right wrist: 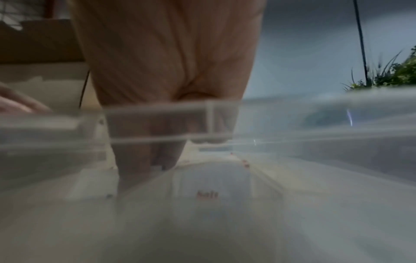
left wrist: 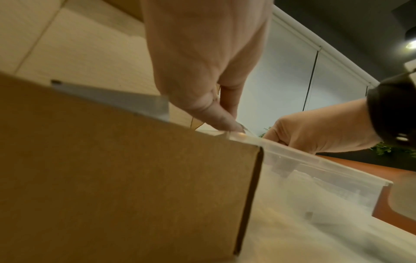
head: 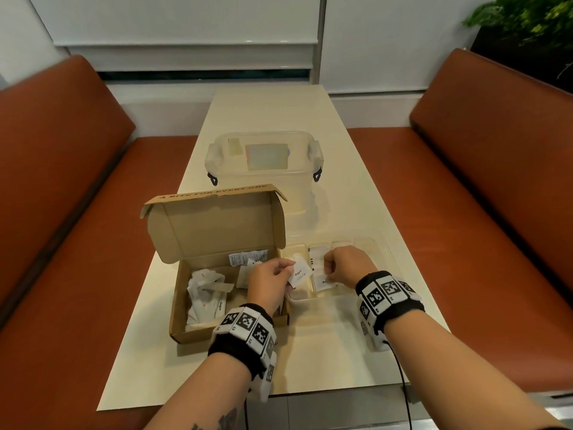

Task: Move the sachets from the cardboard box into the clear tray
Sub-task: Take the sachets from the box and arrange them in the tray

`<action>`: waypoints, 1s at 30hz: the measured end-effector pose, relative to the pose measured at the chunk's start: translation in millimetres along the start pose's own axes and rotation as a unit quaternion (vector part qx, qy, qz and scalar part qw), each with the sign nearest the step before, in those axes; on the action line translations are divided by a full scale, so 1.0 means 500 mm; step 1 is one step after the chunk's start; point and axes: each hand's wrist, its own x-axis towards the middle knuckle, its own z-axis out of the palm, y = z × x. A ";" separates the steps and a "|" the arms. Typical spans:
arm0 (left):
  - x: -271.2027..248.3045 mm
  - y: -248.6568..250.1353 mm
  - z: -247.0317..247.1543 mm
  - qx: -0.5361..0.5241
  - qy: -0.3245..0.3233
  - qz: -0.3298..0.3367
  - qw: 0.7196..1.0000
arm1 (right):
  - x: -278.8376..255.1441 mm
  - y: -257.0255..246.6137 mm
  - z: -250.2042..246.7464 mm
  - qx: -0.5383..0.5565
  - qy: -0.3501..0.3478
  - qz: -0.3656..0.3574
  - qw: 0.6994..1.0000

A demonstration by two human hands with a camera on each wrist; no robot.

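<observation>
A long cream worktop [head: 356, 336] runs away between two orange-brown benches. The open cardboard box [head: 198, 324] sits near its left edge, the clear tray [head: 384, 252] just beside the box toward the right edge. A lidded clear tub [head: 263, 181] stands behind both, mid-worktop.

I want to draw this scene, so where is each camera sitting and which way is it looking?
Head: up on the person's head, looking down at the table, cardboard box and clear tray; both forearms show.
Left wrist: low beside the box, looking along the left hand.
Right wrist: low before the tray wall, looking along the right hand.
Shared: both wrist views show the tray; the left one also catches the right hand.
</observation>
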 end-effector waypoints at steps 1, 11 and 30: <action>0.001 0.000 0.000 0.004 0.000 -0.001 1.000 | -0.001 0.000 0.004 -0.005 0.005 -0.002 1.000; -0.008 0.009 -0.001 0.017 -0.013 -0.003 1.000 | -0.003 0.008 0.021 0.057 0.070 -0.010 0.996; -0.022 0.042 -0.010 0.346 0.071 0.032 0.935 | -0.025 0.026 -0.043 0.194 0.094 -0.007 0.976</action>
